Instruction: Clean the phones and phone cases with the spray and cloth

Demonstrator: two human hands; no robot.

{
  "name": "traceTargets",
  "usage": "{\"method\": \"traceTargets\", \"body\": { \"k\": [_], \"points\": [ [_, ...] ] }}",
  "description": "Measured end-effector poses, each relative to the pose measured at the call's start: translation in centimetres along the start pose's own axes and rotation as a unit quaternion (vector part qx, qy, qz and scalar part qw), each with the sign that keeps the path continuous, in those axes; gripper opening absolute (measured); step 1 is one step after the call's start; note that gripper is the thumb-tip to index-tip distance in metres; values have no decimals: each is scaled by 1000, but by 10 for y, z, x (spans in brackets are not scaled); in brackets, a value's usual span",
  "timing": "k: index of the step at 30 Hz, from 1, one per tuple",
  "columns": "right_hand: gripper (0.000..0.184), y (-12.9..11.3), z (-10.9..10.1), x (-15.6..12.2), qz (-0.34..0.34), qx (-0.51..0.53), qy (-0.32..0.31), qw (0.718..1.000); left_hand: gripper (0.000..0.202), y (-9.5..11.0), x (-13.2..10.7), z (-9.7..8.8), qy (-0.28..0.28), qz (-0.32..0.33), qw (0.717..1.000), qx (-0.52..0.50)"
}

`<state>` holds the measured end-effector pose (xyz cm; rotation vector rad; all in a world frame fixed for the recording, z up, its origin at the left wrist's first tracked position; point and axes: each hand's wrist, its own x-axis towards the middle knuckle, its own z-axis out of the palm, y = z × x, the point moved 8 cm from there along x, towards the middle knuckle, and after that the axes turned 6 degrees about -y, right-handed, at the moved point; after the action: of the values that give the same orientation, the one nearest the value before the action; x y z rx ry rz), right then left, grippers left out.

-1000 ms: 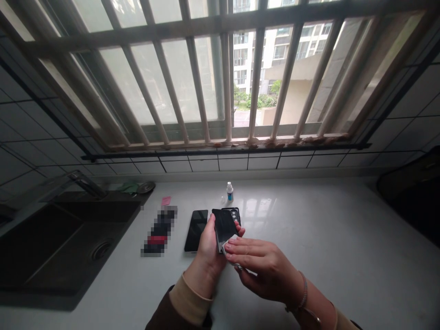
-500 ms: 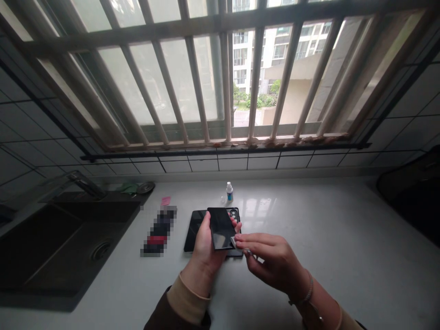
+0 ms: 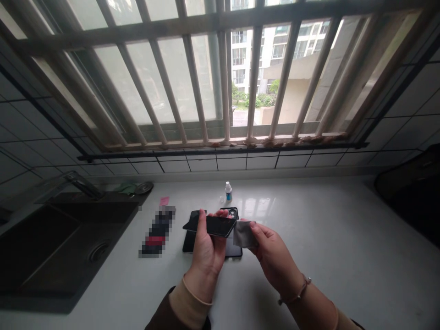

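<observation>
My left hand (image 3: 206, 250) grips a black phone (image 3: 210, 226), held almost flat above the white counter with its edge toward me. My right hand (image 3: 270, 254) pinches a small grey cloth (image 3: 242, 233) right beside the phone's right end. Under the hands, a second dark phone (image 3: 188, 242) lies flat on the counter, and a black phone case (image 3: 233, 213) with a camera cut-out lies next to it, both partly hidden.
A small white bottle with a blue label (image 3: 228, 191) stands behind the phones. A blurred dark object (image 3: 156, 231) and a pink scrap (image 3: 164, 200) lie to the left. A dark sink (image 3: 51, 247) with a tap is at far left. A dark appliance (image 3: 412, 192) sits at right.
The left hand has tipped the phone from upright, screen facing me, to nearly flat. The right hand lifted the cloth off the screen and now holds it at the phone's right end.
</observation>
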<state>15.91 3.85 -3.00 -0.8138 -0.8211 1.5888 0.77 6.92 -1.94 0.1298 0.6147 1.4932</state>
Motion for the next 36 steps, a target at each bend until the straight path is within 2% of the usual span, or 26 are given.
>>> {"method": "traceTargets", "body": {
  "k": [3, 5, 8, 10, 13, 17, 22, 26, 29, 34, 36],
  "points": [
    [51, -2, 0, -4, -37, -13, 8, 999, 35, -11, -1, 0, -12, -28, 999, -17],
    [49, -5, -7, -6, -73, -35, 37, 996, 36, -15, -2, 1, -16, -35, 999, -26],
    [49, -10, -17, -9, -110, -74, 87, 987, 33, -17, -6, 0, -18, -19, 999, -31],
    [49, -11, -16, -10, -112, -102, 86, 985, 29, -18, -9, 0, -25, 0, 999, -28],
    [46, -16, -6, -13, -114, -160, 55, 979, 28, -21, -13, -1, -33, 7, 999, -28],
    [40, -26, 5, -22, -160, -261, 39, 951, 33, -22, -15, -2, -18, 0, 999, -42],
    [37, -43, 25, -36, -272, -369, 3, 889, 33, -16, -16, -1, 5, 3, 998, -56],
    [46, -51, 45, -50, -353, -434, -37, 828, 37, -14, -15, -1, 4, 13, 998, -64],
    [54, -52, 56, -57, -381, -462, -69, 798, 40, -14, -14, -3, 7, 16, 998, -59],
    [63, -57, 72, -68, -397, -476, -142, 772, 43, -12, -14, -1, 26, 4, 998, -54],
    [62, -57, 76, -71, -385, -450, -190, 783, 40, -11, -15, 0, 41, -5, 997, -59]
  ]
}}
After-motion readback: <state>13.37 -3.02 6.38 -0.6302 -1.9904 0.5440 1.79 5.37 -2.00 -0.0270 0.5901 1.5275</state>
